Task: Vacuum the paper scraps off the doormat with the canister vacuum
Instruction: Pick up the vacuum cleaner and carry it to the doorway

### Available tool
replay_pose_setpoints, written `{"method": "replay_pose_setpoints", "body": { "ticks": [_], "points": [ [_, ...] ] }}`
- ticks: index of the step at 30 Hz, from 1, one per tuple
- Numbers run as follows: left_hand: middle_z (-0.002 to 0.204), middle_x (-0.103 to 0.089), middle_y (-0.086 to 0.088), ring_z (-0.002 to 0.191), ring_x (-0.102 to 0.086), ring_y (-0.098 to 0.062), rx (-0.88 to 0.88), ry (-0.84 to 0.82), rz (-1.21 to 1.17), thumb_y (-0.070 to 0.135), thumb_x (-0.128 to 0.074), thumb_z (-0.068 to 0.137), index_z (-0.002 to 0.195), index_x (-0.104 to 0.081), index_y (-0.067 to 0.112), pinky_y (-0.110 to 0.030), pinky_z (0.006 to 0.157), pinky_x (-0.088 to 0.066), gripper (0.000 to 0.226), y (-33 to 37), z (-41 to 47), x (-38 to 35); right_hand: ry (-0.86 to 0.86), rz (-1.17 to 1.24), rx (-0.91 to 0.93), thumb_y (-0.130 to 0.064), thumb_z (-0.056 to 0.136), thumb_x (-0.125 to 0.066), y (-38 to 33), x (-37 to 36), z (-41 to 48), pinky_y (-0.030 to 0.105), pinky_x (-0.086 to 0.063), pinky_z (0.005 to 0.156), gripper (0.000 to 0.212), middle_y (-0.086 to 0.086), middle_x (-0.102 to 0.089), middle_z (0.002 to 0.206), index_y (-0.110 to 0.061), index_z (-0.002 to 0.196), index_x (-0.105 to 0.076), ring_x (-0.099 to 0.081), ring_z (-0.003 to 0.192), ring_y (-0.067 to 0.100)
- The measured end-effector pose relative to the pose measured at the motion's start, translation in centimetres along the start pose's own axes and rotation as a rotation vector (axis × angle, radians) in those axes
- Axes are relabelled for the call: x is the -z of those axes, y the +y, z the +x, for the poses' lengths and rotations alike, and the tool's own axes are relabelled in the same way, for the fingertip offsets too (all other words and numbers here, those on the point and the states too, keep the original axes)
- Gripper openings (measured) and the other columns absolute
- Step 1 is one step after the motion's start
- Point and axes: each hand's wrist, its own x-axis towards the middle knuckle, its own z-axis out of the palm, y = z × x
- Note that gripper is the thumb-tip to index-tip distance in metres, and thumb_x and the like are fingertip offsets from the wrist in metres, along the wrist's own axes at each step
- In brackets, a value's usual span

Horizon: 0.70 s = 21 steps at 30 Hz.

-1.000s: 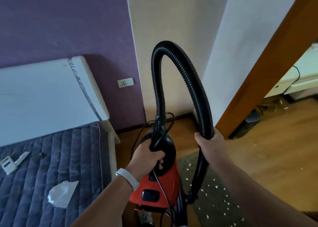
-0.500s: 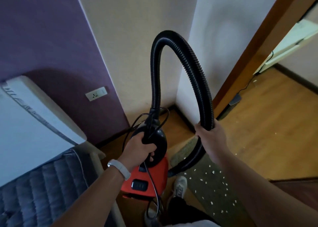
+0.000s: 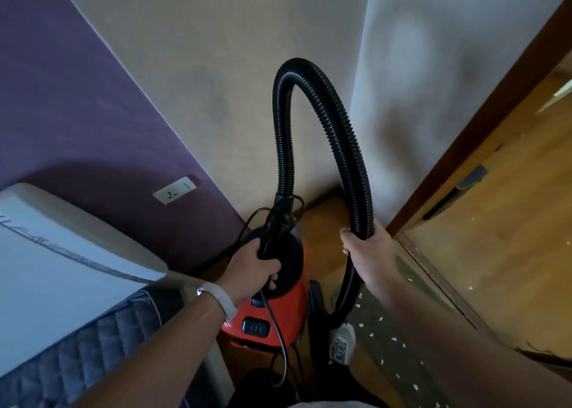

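Between the bed corner on the left and the door frame on the right, the red canister vacuum [image 3: 272, 311] hangs off the floor, carried by the left hand [image 3: 252, 270], which is wrapped tight around the black top handle. The right hand [image 3: 368, 246] is clamped around the ribbed black hose [image 3: 328, 120], which loops high overhead and drops past the wrist toward the floor, where its end is hidden behind the canister. The doormat [image 3: 399, 355], grey-green and dotted with white paper scraps [image 3: 379, 318], lies on the wood floor [image 3: 495, 268] at lower right, its far edge near the door threshold; one grey sneaker [image 3: 342, 342] stands at its near-left edge, just beside the hose. No scrap has been reached yet, I judge; the vacuum must first be set down. The main risk is the loose power cord [image 3: 278, 336], which trails from the left hand down in front of the canister into a loop by the feet, where it could snag a shoe or catch under the canister as it lands. The tall hose loop could brush the cream wall [image 3: 247, 67] if swung. Room is tight: the white headboard [image 3: 62, 243] and quilted mattress [image 3: 93, 352] crowd the left, walls meet in a corner ahead, and only the doorway floor to the right is open. The wall socket [image 3: 175, 190] sits low on the purple wall, near the headboard.
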Motion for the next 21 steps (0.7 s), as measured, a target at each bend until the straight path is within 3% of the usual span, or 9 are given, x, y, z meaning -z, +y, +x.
{"method": "replay_pose_setpoints", "body": {
  "ticks": [5,8,12,21],
  "points": [
    [0.072,-0.061,-0.011,0.06,-0.057,-0.02,0.067,-0.021,0.061,0.003,-0.06,0.085,0.102,-0.057,0.017,-0.034,0.058,-0.055,0.022,-0.8,4.7,-0.2,0.034,0.023,-0.064,-0.012,0.086,-0.065,0.8,-1.4,2.8,0.02,-0.039,0.044,0.011,0.007,-0.056,0.068,-0.011,0.084,-0.054,-0.049,0.054,0.015],
    [0.067,-0.059,-0.01,0.056,-0.055,-0.02,0.076,-0.065,0.101,0.002,-0.059,0.086,0.099,-0.056,0.019,-0.032,0.053,-0.051,0.022,-1.5,8.2,-0.7,0.102,0.058,-0.12,-0.011,0.084,-0.065,1.9,-2.2,4.3,0.017,-0.04,0.043,0.014,0.005,-0.057,0.068,-0.017,0.081,-0.053,-0.051,0.056,0.016],
    [0.064,-0.056,-0.011,0.051,-0.052,-0.021,0.078,-0.152,0.149,-0.002,-0.056,0.087,0.099,-0.055,0.016,-0.033,0.05,-0.048,0.022,-3.1,12.7,-1.6,0.2,0.11,-0.182,-0.009,0.084,-0.065,3.8,-3.1,6.2,0.023,-0.039,0.044,0.016,0.005,-0.053,0.066,-0.018,0.082,-0.051,-0.048,0.054,0.016],
    [0.069,-0.061,-0.012,0.059,-0.057,-0.027,0.077,-0.158,0.16,0.003,-0.06,0.081,0.091,-0.058,0.021,-0.043,0.064,-0.053,0.021,-10.1,23.3,-3.8,0.286,0.131,-0.262,-0.009,0.081,-0.066,11.9,-6.8,11.6,0.033,-0.048,0.054,0.017,0.002,-0.056,0.064,-0.018,0.079,-0.052,-0.053,0.055,0.016]
  ]
}}
